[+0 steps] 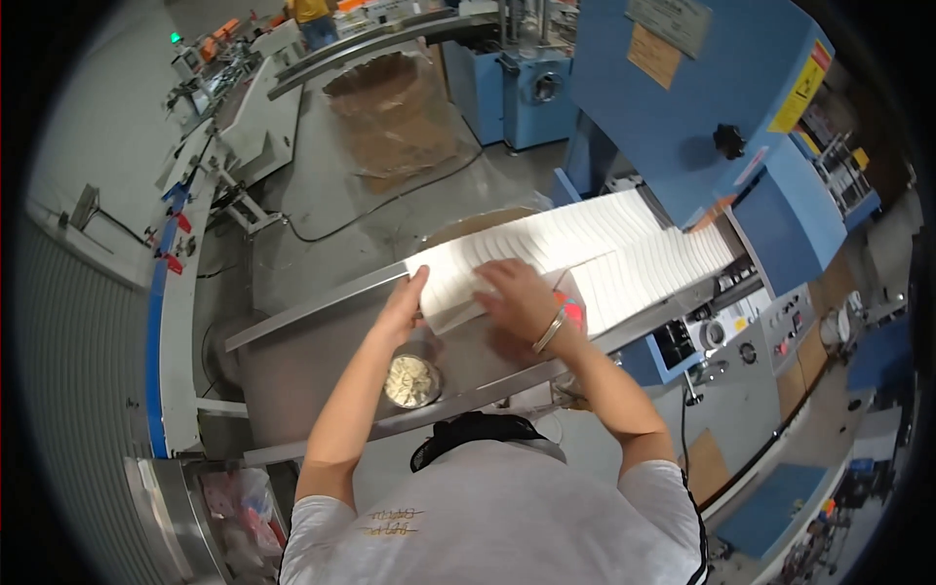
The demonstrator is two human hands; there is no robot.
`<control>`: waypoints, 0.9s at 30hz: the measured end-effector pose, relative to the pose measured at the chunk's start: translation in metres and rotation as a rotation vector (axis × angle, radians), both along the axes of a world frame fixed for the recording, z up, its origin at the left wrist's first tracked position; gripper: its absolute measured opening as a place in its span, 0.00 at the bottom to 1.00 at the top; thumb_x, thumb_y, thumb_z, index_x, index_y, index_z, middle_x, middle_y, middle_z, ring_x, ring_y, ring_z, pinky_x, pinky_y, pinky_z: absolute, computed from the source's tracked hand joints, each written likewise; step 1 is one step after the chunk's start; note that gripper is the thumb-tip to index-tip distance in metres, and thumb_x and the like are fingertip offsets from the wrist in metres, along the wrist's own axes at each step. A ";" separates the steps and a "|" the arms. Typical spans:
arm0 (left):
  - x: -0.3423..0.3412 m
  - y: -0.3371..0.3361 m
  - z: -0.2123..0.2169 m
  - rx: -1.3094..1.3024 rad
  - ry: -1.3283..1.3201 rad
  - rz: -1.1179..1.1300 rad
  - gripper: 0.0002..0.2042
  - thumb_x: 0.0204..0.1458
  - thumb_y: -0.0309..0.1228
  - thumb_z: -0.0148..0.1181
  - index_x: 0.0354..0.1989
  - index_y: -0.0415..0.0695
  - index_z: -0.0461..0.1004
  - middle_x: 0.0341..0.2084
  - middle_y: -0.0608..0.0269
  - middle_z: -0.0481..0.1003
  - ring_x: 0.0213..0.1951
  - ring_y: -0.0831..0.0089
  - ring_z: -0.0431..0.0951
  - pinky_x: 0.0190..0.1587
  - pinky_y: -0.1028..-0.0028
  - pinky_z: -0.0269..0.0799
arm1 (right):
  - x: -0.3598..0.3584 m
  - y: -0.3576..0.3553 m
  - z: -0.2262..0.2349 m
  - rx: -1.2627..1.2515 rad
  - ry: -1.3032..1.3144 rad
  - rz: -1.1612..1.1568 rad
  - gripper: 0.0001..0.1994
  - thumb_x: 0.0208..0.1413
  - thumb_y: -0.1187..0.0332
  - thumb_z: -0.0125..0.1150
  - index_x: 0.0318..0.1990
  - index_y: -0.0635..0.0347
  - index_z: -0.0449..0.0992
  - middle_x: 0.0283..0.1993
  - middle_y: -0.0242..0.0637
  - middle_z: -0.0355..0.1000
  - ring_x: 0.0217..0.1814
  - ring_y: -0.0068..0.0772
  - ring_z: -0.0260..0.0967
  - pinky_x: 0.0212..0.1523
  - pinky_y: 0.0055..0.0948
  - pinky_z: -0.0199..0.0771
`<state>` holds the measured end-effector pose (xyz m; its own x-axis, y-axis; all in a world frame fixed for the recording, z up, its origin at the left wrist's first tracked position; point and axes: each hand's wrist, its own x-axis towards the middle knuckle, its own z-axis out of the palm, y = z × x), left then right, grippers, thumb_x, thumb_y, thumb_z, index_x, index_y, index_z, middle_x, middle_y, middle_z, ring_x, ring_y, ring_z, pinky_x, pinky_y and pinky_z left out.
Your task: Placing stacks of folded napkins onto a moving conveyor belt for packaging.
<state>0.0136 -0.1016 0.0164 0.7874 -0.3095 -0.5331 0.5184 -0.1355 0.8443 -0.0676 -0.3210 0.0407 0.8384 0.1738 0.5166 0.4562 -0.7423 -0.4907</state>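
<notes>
A long overlapping row of white folded paper sheets [624,244] lies on a metal delivery table [312,351] that comes out of a blue machine [702,107]. My left hand [405,307] presses flat against the near end of the stack. My right hand [517,297], with a bracelet at the wrist, lies on top of the same end, fingers spread over the sheets. Together the two hands clamp a batch of sheets [458,278] at the row's end. A small round container [411,380] of pale bits sits on the table under my left forearm.
A plastic-wrapped brown drum [390,107] stands on the floor beyond the table. A conveyor with blue edging [161,312] runs along the left. Grey control panels [751,341] sit at the right. Another person [312,15] stands far off at the top.
</notes>
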 end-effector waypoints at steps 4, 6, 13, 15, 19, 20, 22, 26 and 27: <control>0.004 -0.006 -0.014 0.087 0.035 0.078 0.37 0.52 0.55 0.55 0.64 0.47 0.51 0.58 0.60 0.62 0.55 0.64 0.66 0.50 0.59 0.65 | -0.006 -0.068 0.014 -0.051 0.168 -0.339 0.14 0.49 0.64 0.60 0.43 0.57 0.76 0.34 0.43 0.76 0.38 0.46 0.73 0.39 0.41 0.73; 0.001 -0.015 -0.013 0.028 0.068 0.123 0.38 0.53 0.52 0.57 0.65 0.47 0.48 0.60 0.58 0.61 0.59 0.62 0.64 0.54 0.56 0.63 | -0.009 -0.100 0.015 -0.100 0.202 -0.470 0.11 0.49 0.65 0.58 0.40 0.53 0.77 0.34 0.43 0.75 0.37 0.47 0.73 0.37 0.44 0.74; 0.005 -0.030 -0.026 -0.057 -0.121 0.076 0.39 0.53 0.47 0.58 0.67 0.43 0.45 0.61 0.52 0.59 0.61 0.61 0.60 0.60 0.63 0.57 | 0.033 -0.203 -0.014 -0.224 0.199 -0.768 0.08 0.50 0.72 0.52 0.36 0.59 0.77 0.39 0.49 0.73 0.41 0.53 0.71 0.42 0.44 0.73; 0.010 -0.026 -0.032 -0.065 -0.117 0.112 0.39 0.53 0.47 0.59 0.66 0.43 0.46 0.60 0.52 0.60 0.61 0.62 0.61 0.59 0.63 0.59 | 0.048 -0.216 -0.020 -0.153 0.091 -0.826 0.10 0.51 0.72 0.50 0.37 0.59 0.77 0.39 0.48 0.73 0.43 0.51 0.71 0.45 0.44 0.72; -0.005 -0.023 -0.001 -0.113 -0.049 0.158 0.40 0.52 0.48 0.60 0.66 0.43 0.46 0.59 0.52 0.61 0.59 0.61 0.64 0.56 0.62 0.63 | 0.069 -0.224 -0.017 -0.109 0.178 -0.865 0.09 0.51 0.66 0.55 0.37 0.57 0.78 0.40 0.47 0.74 0.43 0.50 0.71 0.45 0.43 0.72; -0.006 -0.018 0.000 -0.117 -0.033 0.156 0.40 0.51 0.47 0.61 0.66 0.43 0.46 0.59 0.51 0.61 0.58 0.61 0.64 0.55 0.62 0.64 | 0.076 -0.229 -0.019 -0.126 0.168 -0.846 0.09 0.50 0.64 0.57 0.36 0.56 0.78 0.37 0.46 0.74 0.41 0.50 0.71 0.43 0.44 0.71; -0.013 -0.013 -0.006 -0.186 -0.052 0.153 0.38 0.52 0.45 0.61 0.65 0.43 0.48 0.59 0.51 0.61 0.58 0.62 0.65 0.56 0.61 0.64 | 0.082 -0.246 -0.041 -0.144 0.194 -0.815 0.09 0.50 0.63 0.58 0.34 0.57 0.79 0.35 0.46 0.73 0.39 0.50 0.71 0.42 0.44 0.71; -0.012 -0.018 -0.043 -0.149 -0.090 0.175 0.38 0.52 0.44 0.61 0.65 0.43 0.46 0.57 0.54 0.63 0.58 0.64 0.63 0.57 0.63 0.62 | 0.066 -0.246 -0.055 0.020 0.210 -0.820 0.11 0.47 0.59 0.62 0.33 0.55 0.81 0.35 0.46 0.74 0.40 0.48 0.72 0.44 0.41 0.71; -0.013 -0.019 -0.040 -0.123 -0.081 0.167 0.38 0.53 0.44 0.60 0.65 0.43 0.46 0.57 0.53 0.63 0.58 0.63 0.63 0.56 0.62 0.62 | 0.060 -0.245 -0.049 0.009 0.183 -0.825 0.11 0.46 0.59 0.63 0.32 0.55 0.81 0.33 0.45 0.75 0.37 0.47 0.73 0.41 0.39 0.72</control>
<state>0.0007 -0.1203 -0.0237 0.8720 -0.2300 -0.4321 0.4545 0.0528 0.8892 -0.0074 -0.5657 -0.0082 0.7654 -0.5342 0.3590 -0.3173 -0.7984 -0.5117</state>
